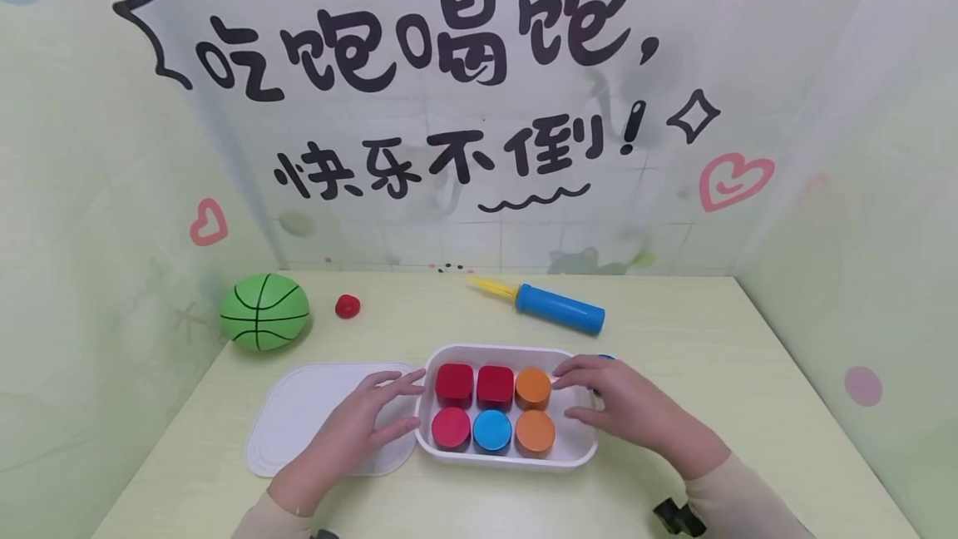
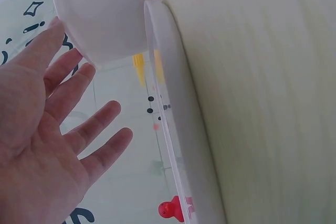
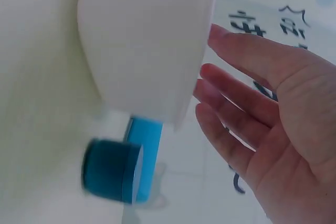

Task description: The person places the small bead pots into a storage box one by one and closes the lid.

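A white rectangular box (image 1: 516, 464) with rounded corners stands on the table. Inside it sit two square red tubs (image 1: 454, 385), a round red tub (image 1: 451, 429), a round blue tub (image 1: 491, 431) and two round orange tubs (image 1: 535, 432). My left hand (image 1: 362, 421) is at the box's left end, fingers spread and loosely bent, holding nothing; in the left wrist view the thumb is at the rim. Over the right end my right hand (image 1: 624, 402) reaches with relaxed fingers, its fingertips close to the rim and an orange tub. Whether either hand touches the box, I cannot tell.
A white lid (image 1: 299, 414) lies left of the box, partly under my left arm. Another blue tub (image 3: 111, 170) stands beyond the box's right end, mostly hidden in the head view. Farther back are a blue pump (image 1: 561, 309), a small red toy (image 1: 348, 306) and a green ball (image 1: 265, 312).
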Tool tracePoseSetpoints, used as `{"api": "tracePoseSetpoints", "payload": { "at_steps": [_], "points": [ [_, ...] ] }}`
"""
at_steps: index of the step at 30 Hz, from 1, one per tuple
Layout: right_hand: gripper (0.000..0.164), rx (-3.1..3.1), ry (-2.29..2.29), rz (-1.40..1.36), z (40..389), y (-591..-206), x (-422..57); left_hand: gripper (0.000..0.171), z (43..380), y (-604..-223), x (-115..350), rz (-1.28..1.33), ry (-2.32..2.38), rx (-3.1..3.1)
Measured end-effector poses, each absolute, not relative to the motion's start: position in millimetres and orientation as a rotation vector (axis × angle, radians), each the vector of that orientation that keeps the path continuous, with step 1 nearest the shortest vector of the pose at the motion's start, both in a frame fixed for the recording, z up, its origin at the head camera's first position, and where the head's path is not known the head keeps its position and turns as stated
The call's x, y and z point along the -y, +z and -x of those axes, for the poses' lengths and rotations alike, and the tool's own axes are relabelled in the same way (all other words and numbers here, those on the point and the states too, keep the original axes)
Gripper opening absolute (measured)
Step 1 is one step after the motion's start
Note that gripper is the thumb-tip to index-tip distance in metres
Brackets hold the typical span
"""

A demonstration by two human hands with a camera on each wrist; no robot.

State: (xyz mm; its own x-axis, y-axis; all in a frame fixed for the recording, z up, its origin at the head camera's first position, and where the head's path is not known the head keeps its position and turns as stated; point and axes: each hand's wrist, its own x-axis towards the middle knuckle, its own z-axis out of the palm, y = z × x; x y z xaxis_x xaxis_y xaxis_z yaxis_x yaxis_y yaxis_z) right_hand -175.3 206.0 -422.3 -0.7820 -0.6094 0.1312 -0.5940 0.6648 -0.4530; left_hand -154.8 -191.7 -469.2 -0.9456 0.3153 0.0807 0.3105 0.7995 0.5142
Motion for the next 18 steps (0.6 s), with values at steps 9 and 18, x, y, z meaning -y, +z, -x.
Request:
{"api": "tracePoseSetpoints", "payload": {
  "at_steps": [9, 18],
  "points": [
    [0.025, -3.067, -0.746, 0.880, 198, -432, -248, 0.061, 155, -469, 192, -0.526, 0.844, -2.971],
    [0.037, -2.989, -0.738, 0.669, 216, -446, -262, 0.060, 155, -469, 192, -0.515, 0.837, -2.972]
  ]
}}
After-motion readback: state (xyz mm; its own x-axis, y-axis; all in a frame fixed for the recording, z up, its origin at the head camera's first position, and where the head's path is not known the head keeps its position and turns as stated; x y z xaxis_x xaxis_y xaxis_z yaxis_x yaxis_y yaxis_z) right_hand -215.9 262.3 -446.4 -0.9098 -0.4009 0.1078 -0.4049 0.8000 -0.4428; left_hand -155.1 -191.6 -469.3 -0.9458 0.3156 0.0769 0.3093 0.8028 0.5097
